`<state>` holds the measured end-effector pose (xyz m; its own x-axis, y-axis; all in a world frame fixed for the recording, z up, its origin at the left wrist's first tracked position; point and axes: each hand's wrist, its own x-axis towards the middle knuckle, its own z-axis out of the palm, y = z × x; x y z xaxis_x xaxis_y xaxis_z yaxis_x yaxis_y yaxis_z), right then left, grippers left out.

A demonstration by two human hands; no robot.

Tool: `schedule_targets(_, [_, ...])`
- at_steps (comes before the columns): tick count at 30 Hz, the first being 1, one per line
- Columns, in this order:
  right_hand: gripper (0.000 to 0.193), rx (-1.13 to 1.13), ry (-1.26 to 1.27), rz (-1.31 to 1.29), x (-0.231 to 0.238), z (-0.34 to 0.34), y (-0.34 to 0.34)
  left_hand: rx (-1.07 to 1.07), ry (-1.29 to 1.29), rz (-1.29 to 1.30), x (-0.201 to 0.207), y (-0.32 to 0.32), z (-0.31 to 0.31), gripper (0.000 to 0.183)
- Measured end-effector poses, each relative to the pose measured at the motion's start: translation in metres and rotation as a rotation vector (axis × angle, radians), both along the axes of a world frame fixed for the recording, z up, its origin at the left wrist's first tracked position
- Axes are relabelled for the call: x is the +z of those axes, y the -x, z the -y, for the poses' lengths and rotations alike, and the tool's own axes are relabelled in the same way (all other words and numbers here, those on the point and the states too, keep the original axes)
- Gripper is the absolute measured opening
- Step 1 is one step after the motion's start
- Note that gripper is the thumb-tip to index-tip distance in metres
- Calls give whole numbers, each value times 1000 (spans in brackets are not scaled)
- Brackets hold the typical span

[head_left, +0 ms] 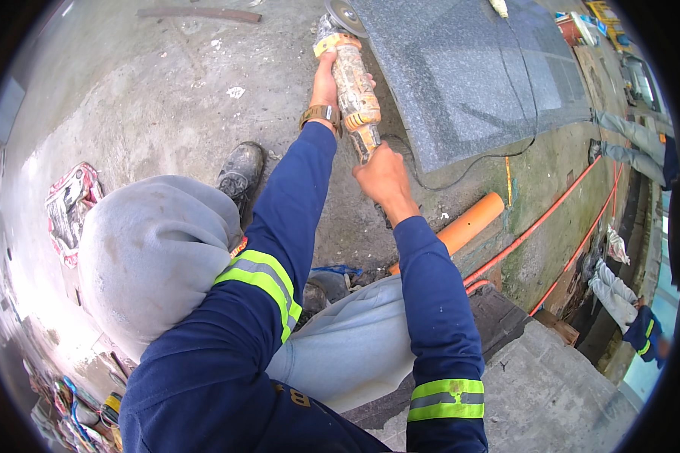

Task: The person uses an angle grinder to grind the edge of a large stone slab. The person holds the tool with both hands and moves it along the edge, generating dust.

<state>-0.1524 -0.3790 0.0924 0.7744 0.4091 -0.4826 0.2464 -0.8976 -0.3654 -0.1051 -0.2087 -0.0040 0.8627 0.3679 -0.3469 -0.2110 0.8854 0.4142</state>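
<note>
Both my arms reach forward, holding a worn yellow angle grinder (pixel 353 94) spattered with pale dust. My left hand (pixel 326 81) is closed around its front part, just behind the head, a watch on that wrist. Around the narrow rear end wraps my right hand (pixel 387 178). The grinder's round disc (pixel 346 16) is at the far end, beside the left edge of a speckled grey stone slab (pixel 468 83). Whether disc and slab touch, I cannot tell. A dark cable (pixel 482 160) curves over the slab and down toward my right hand.
Right of my knees lies an orange pipe (pixel 470 223), with red hoses (pixel 536 211) beyond it. A crumpled bag (pixel 72 204) is on the left floor, tools (pixel 79 411) at lower left. A flat strip (pixel 199 13) lies far left. Other people (pixel 638 143) are at right.
</note>
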Motion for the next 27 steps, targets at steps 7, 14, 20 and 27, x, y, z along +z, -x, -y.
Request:
schedule_targets(7, [42,0,14,-6,1,-5,-3,-32,-17,-5,0,-4,-4,67])
schedule_targets(14, [43,7,-3,14,0,-3,-1,-39,-24,-22,-1,-2,-4,68])
schedule_targets(20, [47,-17,-9,7,-2,6,4,-17,7,-25,3,6,5,68])
schedule_targets(27, [49,-22,4,2,1,8,8,-17,8,-21,6,11,8,65])
